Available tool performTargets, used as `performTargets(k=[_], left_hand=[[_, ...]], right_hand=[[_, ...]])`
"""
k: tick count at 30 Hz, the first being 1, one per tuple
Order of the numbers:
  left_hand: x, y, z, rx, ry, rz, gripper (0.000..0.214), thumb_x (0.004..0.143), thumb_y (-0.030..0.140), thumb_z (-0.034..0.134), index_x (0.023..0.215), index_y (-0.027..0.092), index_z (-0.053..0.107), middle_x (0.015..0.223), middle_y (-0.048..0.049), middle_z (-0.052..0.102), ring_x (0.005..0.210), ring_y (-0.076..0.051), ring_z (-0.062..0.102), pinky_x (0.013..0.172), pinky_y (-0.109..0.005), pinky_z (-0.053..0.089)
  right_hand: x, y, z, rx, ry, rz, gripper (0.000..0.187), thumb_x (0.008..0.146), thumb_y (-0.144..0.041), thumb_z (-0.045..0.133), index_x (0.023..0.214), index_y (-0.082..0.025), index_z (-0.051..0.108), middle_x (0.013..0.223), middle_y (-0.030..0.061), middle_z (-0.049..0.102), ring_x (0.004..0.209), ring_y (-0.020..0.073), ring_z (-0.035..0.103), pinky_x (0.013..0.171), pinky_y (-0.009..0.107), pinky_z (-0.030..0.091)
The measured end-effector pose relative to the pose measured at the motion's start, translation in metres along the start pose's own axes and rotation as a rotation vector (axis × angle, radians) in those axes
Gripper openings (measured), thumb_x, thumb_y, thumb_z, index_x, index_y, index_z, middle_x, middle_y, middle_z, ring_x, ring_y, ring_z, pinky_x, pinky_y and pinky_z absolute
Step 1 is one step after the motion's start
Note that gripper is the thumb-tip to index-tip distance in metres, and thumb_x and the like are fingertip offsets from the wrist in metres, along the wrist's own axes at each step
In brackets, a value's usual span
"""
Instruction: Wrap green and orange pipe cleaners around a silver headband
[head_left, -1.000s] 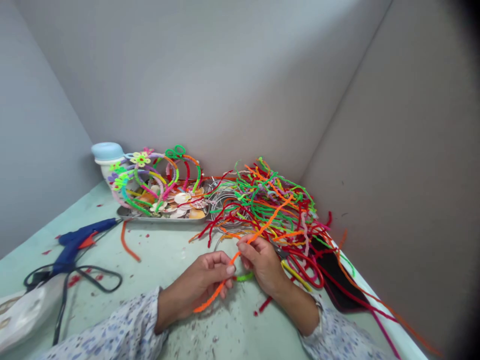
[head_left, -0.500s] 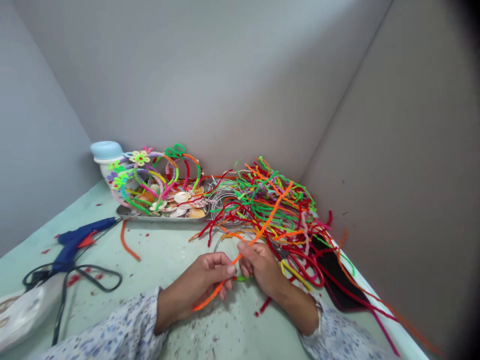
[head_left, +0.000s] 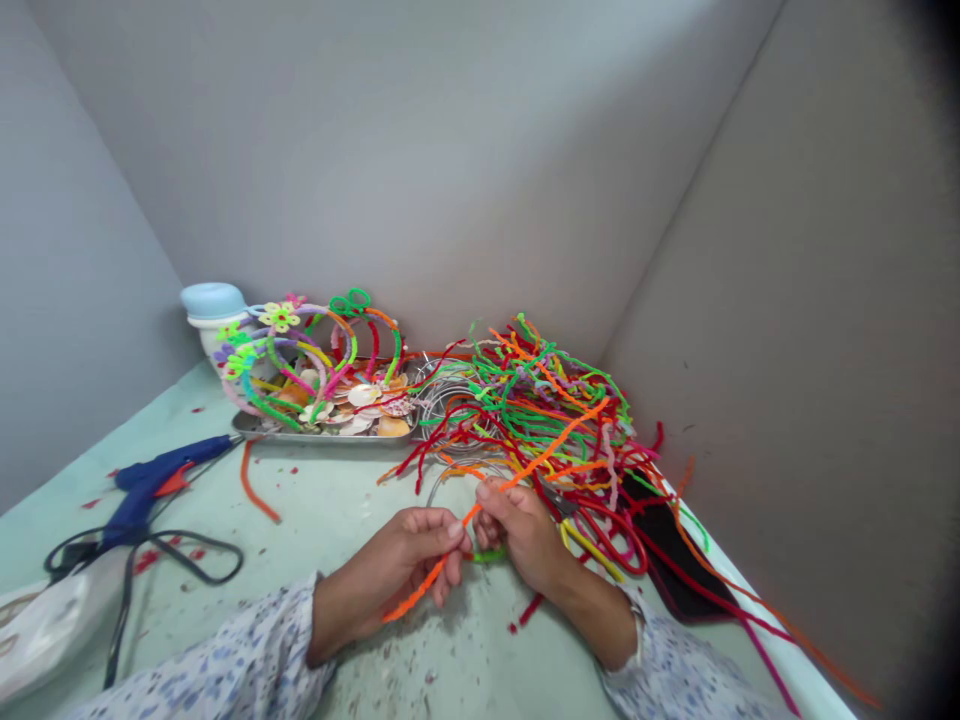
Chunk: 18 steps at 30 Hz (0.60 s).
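An orange pipe cleaner runs through both my hands, just above the pale green table. My left hand pinches its lower part, fingers closed. My right hand grips it a little higher, with the long free end slanting up to the right over a pile of pipe cleaners. A short green piece shows between my hands; which hand holds it I cannot tell.
A metal tray at the back holds shells and wrapped colourful hoops, with a white jar behind. A blue glue gun and its black cord lie at left. A loose orange piece lies near the tray. A dark phone sits at right.
The free end of the orange pipe cleaner has swung a little to the right over the pile. My hands have drawn slightly closer together around the green piece.
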<state>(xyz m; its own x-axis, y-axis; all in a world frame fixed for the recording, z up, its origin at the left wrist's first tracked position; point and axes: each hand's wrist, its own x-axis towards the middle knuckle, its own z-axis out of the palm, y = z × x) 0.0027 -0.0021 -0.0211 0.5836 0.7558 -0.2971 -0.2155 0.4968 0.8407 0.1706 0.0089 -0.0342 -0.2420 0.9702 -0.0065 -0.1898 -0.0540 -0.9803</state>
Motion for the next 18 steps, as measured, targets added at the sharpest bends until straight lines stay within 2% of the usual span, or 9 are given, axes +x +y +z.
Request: performTargets(k=[13, 18], left_hand=[[-0.0004, 0.0009, -0.005, 0.02, -0.05, -0.027, 0.03, 0.08, 0.042, 0.068, 0.076, 0.012, 0.064, 0.047, 0.0022, 0.058, 0.031, -0.006, 0.046, 0.034, -0.015, 0.034], [-0.0025, 0.0047, -0.0072, -0.147, -0.122, -0.102, 0.021, 0.078, 0.032, 0.071, 0.076, 0.012, 0.063, 0.044, 0.0059, 0.051, 0.028, -0.003, 0.036, 0.032, -0.014, 0.028]], right_hand=[[0.0015, 0.0056, -0.0031, 0.032, -0.022, 0.009, 0.046, 0.08, -0.056, 0.062, 0.058, -0.016, 0.057, 0.05, -0.0008, 0.056, 0.045, 0.0093, 0.045, 0.047, 0.023, 0.033], [0.001, 0.0072, -0.0036, 0.128, -0.027, 0.02, 0.047, 0.079, -0.057, 0.063, 0.06, -0.015, 0.06, 0.053, 0.0008, 0.059, 0.049, 0.0104, 0.05, 0.049, 0.022, 0.034]])
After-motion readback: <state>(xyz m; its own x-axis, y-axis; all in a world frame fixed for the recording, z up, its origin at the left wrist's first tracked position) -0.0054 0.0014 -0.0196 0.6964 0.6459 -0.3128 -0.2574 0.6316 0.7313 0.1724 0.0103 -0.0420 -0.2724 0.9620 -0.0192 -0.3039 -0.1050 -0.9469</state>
